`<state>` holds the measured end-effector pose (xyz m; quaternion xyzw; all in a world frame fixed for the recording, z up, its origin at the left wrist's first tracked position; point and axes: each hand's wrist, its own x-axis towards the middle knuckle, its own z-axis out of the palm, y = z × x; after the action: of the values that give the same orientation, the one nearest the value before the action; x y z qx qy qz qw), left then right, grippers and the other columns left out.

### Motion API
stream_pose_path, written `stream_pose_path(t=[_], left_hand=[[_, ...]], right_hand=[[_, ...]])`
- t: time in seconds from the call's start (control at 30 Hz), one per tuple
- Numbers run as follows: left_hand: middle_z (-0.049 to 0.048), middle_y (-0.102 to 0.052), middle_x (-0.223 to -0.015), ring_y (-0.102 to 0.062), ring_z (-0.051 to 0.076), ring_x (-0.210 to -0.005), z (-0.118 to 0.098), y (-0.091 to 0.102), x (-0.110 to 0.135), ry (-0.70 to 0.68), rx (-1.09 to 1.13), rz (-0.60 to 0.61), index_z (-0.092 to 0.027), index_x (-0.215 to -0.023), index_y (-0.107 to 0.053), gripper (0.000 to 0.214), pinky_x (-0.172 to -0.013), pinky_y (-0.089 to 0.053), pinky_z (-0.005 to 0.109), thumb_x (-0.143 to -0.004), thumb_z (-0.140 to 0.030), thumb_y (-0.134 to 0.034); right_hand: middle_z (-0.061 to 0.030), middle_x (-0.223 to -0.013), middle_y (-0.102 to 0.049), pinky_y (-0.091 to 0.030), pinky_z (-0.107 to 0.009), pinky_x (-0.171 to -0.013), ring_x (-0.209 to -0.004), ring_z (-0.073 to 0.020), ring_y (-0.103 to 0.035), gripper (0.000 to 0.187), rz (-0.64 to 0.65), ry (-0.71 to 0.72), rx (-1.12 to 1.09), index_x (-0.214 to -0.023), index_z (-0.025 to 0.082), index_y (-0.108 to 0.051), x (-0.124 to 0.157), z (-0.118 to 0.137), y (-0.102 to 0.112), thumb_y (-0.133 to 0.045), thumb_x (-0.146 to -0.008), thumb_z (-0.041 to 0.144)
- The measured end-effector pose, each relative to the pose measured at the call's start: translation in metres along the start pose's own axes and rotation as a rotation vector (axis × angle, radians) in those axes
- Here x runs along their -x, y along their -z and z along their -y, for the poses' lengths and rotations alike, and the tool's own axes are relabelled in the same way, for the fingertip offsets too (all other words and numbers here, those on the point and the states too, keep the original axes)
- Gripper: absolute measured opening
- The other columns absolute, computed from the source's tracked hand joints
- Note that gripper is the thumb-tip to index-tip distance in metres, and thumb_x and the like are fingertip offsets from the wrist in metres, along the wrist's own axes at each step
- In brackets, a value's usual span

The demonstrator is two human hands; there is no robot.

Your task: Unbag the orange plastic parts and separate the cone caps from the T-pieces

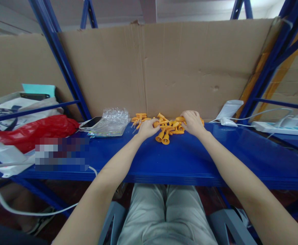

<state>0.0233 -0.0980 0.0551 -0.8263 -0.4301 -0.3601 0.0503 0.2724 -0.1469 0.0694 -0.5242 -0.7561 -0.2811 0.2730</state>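
A heap of small orange plastic parts [167,127] lies at the back of a blue metal shelf [184,160], against a cardboard sheet [164,68]. My left hand [147,128] rests on the left side of the heap with fingers curled round one orange part. My right hand [192,123] lies on the right side of the heap, fingers bent down onto the parts. Two orange parts [163,137] lie a little nearer to me than the rest. What each hand grips is partly hidden by the fingers.
Left of the heap lie a clear bubble-wrap bag [111,122], a phone [91,122], a red bag [34,131] and white bags [23,109]. At the right are a white charger [229,112] and a power strip [281,127] with cables. Blue rack posts [62,64] stand on both sides.
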Motion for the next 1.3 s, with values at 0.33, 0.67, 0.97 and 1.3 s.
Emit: stream_pose_path(t=[0.33, 0.67, 0.97, 1.3], left_hand=[[0.0082, -0.076, -0.103, -0.07, 0.024, -0.092, -0.004, 0.001, 0.001, 0.007, 0.007, 0.027, -0.018, -0.115, -0.071, 0.037, -0.088, -0.054, 0.035, -0.082, -0.029, -0.06], [0.0069, -0.076, -0.104, -0.07, 0.024, -0.098, 0.0, -0.002, 0.001, 0.0, 0.022, 0.005, -0.021, -0.113, -0.072, 0.035, -0.092, -0.054, 0.036, -0.081, -0.029, -0.062], [0.006, -0.076, -0.105, -0.069, 0.023, -0.097, -0.001, -0.002, 0.0, -0.018, 0.031, 0.012, -0.021, -0.111, -0.072, 0.034, -0.091, -0.054, 0.035, -0.08, -0.029, -0.062], [0.0054, -0.076, -0.103, -0.07, 0.023, -0.094, -0.001, -0.003, 0.0, -0.034, 0.021, 0.013, -0.021, -0.112, -0.072, 0.035, -0.088, -0.054, 0.034, -0.079, -0.028, -0.062]], right_hand=[[-0.0172, -0.109, -0.064, -0.042, -0.045, -0.082, -0.103, -0.0344, -0.054, 0.043, -0.021, -0.288, 0.047, -0.126, 0.018, -0.055, 0.0, -0.006, 0.01, -0.048, -0.084, 0.026], [-0.0196, -0.104, -0.07, -0.05, -0.036, -0.074, -0.094, -0.032, -0.067, 0.041, 0.362, -0.602, 0.016, -0.118, 0.012, -0.055, -0.001, -0.026, 0.03, -0.059, -0.079, 0.026], [-0.0166, -0.096, -0.074, -0.053, -0.035, -0.076, -0.096, -0.032, -0.07, 0.035, 0.647, -0.593, 0.143, -0.103, 0.017, -0.071, 0.008, -0.049, 0.027, -0.07, -0.069, 0.021], [-0.0123, -0.088, -0.075, -0.053, -0.034, -0.074, -0.093, -0.0291, -0.07, 0.031, 0.601, -0.536, 0.111, -0.1, 0.021, -0.074, 0.018, -0.063, 0.012, -0.066, -0.071, 0.024]])
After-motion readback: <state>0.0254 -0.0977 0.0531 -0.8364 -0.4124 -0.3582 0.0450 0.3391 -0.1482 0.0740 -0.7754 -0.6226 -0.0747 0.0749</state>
